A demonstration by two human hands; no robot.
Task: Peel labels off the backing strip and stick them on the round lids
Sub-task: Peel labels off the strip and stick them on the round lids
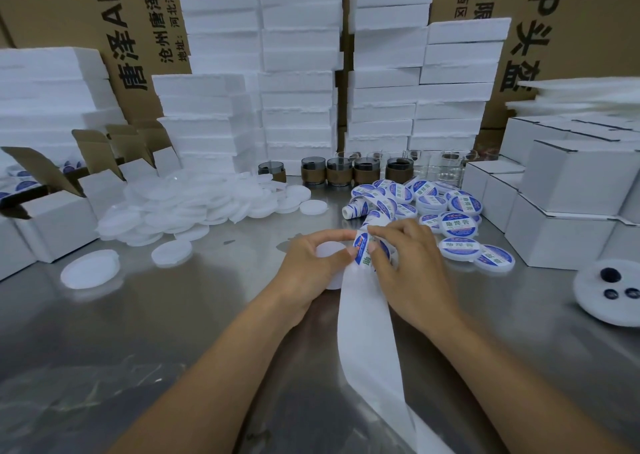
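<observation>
Right hand (408, 266) pinches the label (361, 244) on the strip (367, 332), just right of the lid (329, 250) gripped in the left hand (308, 263).

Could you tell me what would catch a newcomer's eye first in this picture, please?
At the centre, the left hand holds a blank lid while the right hand pinches a blue label on the backing strip. A heap of blank lids lies at left, labelled lids at right, before tall foam stacks.
</observation>
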